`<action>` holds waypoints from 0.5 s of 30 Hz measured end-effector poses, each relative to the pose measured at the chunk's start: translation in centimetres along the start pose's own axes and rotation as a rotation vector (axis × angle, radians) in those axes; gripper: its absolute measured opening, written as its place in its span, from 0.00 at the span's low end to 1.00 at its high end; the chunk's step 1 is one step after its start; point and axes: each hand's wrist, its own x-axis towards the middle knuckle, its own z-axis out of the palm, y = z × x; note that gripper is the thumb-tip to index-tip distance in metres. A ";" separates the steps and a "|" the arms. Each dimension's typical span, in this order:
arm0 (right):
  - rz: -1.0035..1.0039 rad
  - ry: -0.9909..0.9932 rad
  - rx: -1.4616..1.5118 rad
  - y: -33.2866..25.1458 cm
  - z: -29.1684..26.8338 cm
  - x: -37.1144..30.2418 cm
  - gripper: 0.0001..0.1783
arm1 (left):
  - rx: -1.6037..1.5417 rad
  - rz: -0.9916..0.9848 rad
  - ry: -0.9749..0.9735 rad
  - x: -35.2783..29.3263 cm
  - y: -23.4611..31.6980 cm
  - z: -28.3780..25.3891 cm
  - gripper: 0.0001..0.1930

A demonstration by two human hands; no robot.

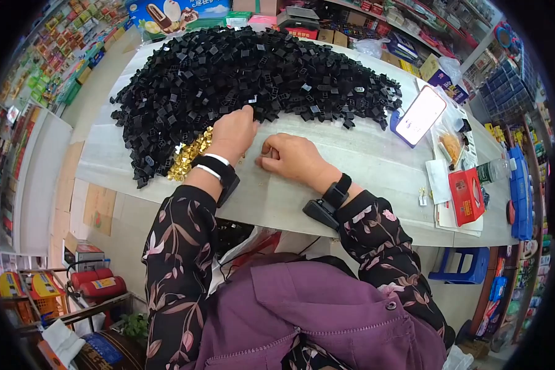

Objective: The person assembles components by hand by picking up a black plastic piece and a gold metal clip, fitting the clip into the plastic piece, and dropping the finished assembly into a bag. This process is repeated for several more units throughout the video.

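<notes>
A wide heap of small black plastic pieces (228, 74) covers the far side of the table. Against its near left edge lies a smaller pile of shiny gold metal pieces (190, 158). My left hand (233, 132) is at the heap's near edge, just right of the gold pile; its fingers curl downward and the fingertips are hidden. My right hand (297, 159) rests low over the tabletop to the right of it, thumb and forefinger drawn together. Whatever it may pinch is too small to make out. The two hands are apart.
The pale table (364, 166) carries a lit phone (420, 117) on a stand, a red box (466, 196), a green bottle (494, 171) and a blue tray (520, 194) at the right. A blue stool (465, 265) and stocked shelves stand beyond. Red fire extinguishers (102, 285) are lower left.
</notes>
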 end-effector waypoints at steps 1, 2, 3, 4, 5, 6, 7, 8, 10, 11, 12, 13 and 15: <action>-0.050 0.064 -0.002 0.1 0.4 0.2 0.11 | -0.011 0.072 0.065 0.3 -0.9 0.6 0.14; -0.094 0.119 0.000 0.2 1.0 0.1 0.10 | -0.026 0.141 0.120 0.2 -1.3 0.9 0.13; -0.140 0.171 0.004 0.3 1.5 0.1 0.09 | -0.041 0.206 0.175 0.2 -1.8 1.2 0.11; -0.147 0.147 0.021 0.6 1.7 0.4 0.09 | -0.078 0.277 0.220 0.5 -2.4 1.5 0.11; -0.136 0.165 0.004 1.2 1.5 0.6 0.10 | -0.120 0.347 0.257 0.8 -2.5 1.2 0.10; -0.130 0.175 -0.001 0.9 1.5 0.3 0.10 | -0.122 0.417 0.247 0.4 -2.6 -0.2 0.10; -0.112 0.188 -0.003 0.9 1.4 0.3 0.10 | -0.126 0.489 0.241 0.1 -2.5 -1.9 0.11; -0.096 0.201 -0.006 0.8 1.3 0.1 0.10 | -0.143 0.510 0.217 -0.5 -2.4 -3.4 0.11; -0.068 0.154 0.023 1.1 1.0 -0.1 0.10 | -0.179 0.522 0.136 -1.2 -2.0 -6.1 0.13; -0.039 0.147 0.022 1.3 0.8 0.3 0.09 | -0.196 0.513 0.084 -1.2 -2.0 -7.6 0.14; -0.048 0.132 0.032 1.3 0.8 0.3 0.09 | -0.193 0.494 0.079 -2.1 -1.7 -9.8 0.14; -0.057 0.113 0.019 1.3 0.8 0.4 0.09 | -0.186 0.448 0.066 -3.3 -1.3 -12.0 0.14; -0.068 0.074 -0.010 1.3 0.8 0.5 0.09 | -0.175 0.361 0.037 -5.9 0.1 -16.7 0.13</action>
